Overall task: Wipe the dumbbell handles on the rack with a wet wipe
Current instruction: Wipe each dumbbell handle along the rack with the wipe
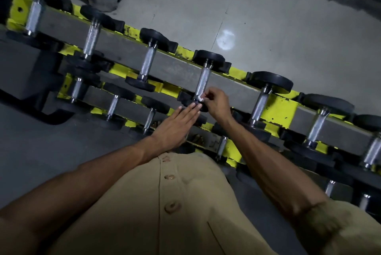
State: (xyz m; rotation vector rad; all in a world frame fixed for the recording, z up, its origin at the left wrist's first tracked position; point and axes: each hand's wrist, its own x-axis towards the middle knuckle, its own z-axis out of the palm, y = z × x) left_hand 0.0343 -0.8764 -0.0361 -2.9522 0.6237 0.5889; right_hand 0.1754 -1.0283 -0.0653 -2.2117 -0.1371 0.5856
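A wet wipe (199, 98) is pinched by the right hand (215, 102) against the near end of a dumbbell handle (202, 81); the near weight (192, 103) is steadied by the flat, straight-fingered left hand (177, 126).

A tan, short-sleeved shirt (181, 209) with a row of round matching buttons (170, 207) down its front placket is worn, and both forearms are left bare below the sleeve hems.
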